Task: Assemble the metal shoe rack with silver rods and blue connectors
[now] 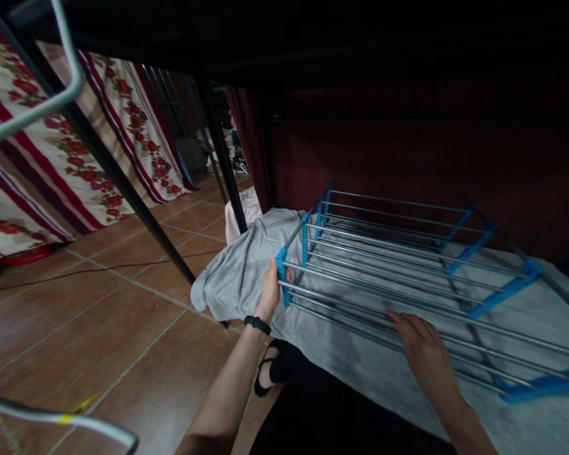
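A folded metal drying rack (398, 253) with silver rods and blue plastic connectors lies flat on a grey cloth (239, 265) spread over a low bed. My left hand (271, 287), a black band on its wrist, is closed around the rack's left blue end piece. My right hand (424, 344) rests palm down on the nearest rods, fingers stretched out and flat.
A black metal bunk frame post (123, 183) runs diagonally at left, another upright post (222, 151) behind it. A floral striped curtain (52, 145) hangs at far left. Brown tiled floor (99, 328) with a thin cable. Grey metal tubes cross the near left corners.
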A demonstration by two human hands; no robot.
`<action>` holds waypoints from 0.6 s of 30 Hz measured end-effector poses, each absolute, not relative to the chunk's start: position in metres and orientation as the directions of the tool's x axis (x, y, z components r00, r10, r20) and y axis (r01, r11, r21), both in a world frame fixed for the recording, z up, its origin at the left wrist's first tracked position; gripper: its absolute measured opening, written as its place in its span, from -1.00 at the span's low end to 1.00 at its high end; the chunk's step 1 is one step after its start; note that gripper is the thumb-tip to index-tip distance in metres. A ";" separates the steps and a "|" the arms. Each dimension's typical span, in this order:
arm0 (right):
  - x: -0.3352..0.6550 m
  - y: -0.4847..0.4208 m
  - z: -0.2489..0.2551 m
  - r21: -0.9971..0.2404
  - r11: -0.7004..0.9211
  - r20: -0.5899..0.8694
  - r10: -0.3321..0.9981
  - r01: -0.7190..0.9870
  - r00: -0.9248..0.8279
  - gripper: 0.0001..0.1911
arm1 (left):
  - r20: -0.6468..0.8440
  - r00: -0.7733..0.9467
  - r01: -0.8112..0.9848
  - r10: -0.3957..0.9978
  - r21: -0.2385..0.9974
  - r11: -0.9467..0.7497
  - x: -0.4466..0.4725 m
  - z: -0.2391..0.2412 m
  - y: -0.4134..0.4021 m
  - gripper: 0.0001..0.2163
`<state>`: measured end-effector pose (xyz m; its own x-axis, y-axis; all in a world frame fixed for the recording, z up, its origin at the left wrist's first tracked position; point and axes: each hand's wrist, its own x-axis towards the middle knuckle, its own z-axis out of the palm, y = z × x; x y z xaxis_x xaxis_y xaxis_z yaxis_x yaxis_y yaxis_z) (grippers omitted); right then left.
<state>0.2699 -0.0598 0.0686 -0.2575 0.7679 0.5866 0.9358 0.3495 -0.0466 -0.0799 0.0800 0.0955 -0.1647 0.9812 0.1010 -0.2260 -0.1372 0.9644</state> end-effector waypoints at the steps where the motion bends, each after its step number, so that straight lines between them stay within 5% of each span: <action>1: 0.270 -0.059 0.068 -0.048 0.348 0.585 0.770 0.936 -0.256 -0.62 | 0.106 -0.156 -0.230 0.982 0.963 -0.140 -0.080 0.094 0.083 -0.43; 18: 0.217 -0.047 0.086 -0.030 0.355 0.563 0.779 0.934 -0.278 -0.55 | -0.080 -0.460 -0.278 0.884 0.959 -0.058 -0.061 0.094 0.094 -0.43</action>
